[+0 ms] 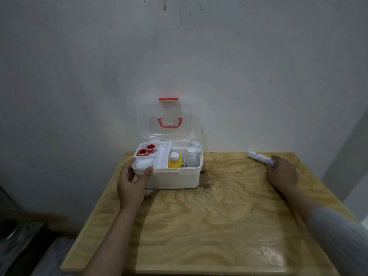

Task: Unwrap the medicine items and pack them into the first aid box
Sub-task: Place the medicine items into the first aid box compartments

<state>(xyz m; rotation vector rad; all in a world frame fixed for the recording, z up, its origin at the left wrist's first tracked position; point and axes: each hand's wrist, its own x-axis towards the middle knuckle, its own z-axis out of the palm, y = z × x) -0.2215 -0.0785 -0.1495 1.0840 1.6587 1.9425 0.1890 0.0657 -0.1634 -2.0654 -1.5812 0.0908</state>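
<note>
Head view: open first aid box (175,179) at the counter's (199,226) far edge, lid up. Left hand (132,183) cups the box's near-left corner, fingers spread. Right of the box, well apart, right hand (282,172) closes fingers on a wrapped roll (258,157).

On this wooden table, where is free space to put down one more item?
The plywood table is bare between the left hand and right hand, in front of the white plastic first aid box. Occupied: far right corner, where the wrapped white roll lies.
</note>
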